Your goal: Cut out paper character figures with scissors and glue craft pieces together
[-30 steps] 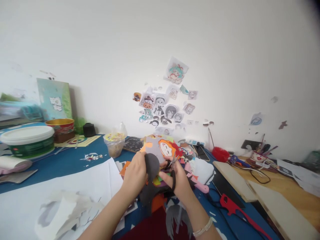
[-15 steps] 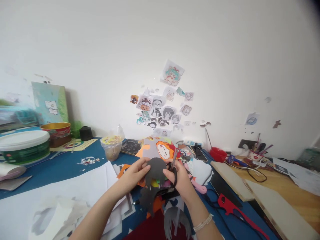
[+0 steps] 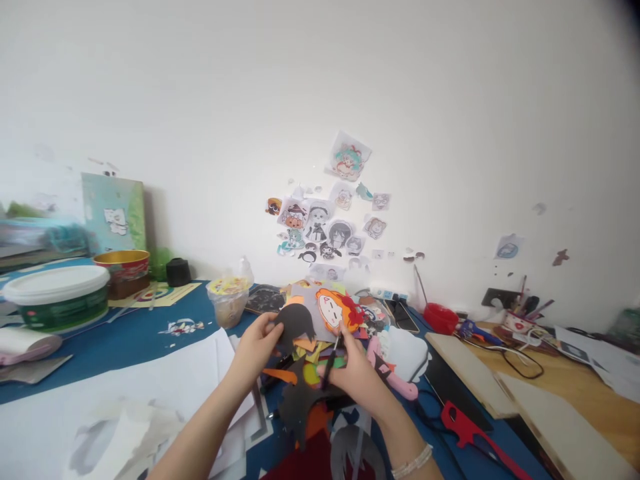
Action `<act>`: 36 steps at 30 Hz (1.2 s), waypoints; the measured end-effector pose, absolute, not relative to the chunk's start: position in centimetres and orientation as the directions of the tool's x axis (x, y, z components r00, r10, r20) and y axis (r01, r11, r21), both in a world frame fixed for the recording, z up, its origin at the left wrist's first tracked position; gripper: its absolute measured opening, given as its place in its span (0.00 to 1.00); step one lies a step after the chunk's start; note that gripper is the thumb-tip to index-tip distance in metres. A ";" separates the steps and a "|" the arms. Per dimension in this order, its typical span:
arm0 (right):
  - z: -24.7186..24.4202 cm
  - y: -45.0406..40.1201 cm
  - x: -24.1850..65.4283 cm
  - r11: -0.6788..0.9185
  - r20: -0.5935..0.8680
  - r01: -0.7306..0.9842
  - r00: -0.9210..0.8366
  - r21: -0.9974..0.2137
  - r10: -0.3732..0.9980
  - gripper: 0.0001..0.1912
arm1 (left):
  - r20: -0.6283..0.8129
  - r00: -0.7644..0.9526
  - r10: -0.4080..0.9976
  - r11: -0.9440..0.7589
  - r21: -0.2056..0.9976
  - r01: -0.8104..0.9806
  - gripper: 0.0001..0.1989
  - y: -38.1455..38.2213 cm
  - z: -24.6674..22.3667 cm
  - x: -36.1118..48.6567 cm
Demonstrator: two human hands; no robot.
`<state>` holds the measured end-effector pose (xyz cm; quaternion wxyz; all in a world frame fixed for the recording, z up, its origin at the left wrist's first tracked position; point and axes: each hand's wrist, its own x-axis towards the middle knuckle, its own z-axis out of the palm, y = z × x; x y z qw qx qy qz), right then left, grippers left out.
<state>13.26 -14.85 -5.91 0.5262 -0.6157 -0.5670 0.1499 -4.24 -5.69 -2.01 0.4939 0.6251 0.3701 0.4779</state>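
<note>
My left hand (image 3: 256,348) pinches the left edge of a dark grey paper cutout (image 3: 295,325), rounded on top with a jagged lower edge. Closed around a pair of black-handled scissors (image 3: 330,365) is my right hand (image 3: 356,372), apart from the cutout; its blades are mostly hidden. Behind both hands lies a paper face with orange hair (image 3: 336,310). Below them are coloured paper scraps (image 3: 311,375) and another dark grey paper piece (image 3: 296,403). A grey fringe-shaped cutout (image 3: 353,453) rests on dark red paper nearer to me.
White paper sheets (image 3: 165,383) cover the left front. A lidded green tub (image 3: 60,303), a red tin (image 3: 123,270) and a plastic cup (image 3: 229,307) stand behind. To the right are a pink-handled tool (image 3: 400,385), a red-handled tool (image 3: 463,423) and pale boards (image 3: 470,370).
My left hand has moved the dark grey cutout left, away from my right hand. The scissors have turned from upright beside the cutout to lower in my right hand. The view has shifted slightly.
</note>
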 end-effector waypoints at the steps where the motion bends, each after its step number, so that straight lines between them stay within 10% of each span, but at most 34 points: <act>1: -6.2 -14.7 13.2 0.142 0.405 0.594 0.336 -0.792 0.851 0.42 | 0.225 0.248 0.942 -0.228 0.974 -0.019 0.12 -5.6 -2.0 -4.3; 13: -4.7 -14.6 12.2 0.160 0.708 0.914 0.168 -0.373 0.685 0.11 | 0.117 0.225 0.967 -0.088 0.987 -0.133 0.12 -6.7 -1.7 -3.7; 24: -3.6 -15.4 10.7 0.280 0.726 0.881 0.099 -0.383 0.680 0.13 | 0.302 0.504 0.809 -0.452 0.868 0.205 0.15 -10.3 -0.9 -2.3; 36: -2.8 -15.8 11.0 0.481 0.677 0.736 -0.042 -0.477 0.735 0.09 | 0.311 0.572 0.759 -0.435 0.896 0.090 0.14 -9.4 -1.2 -2.1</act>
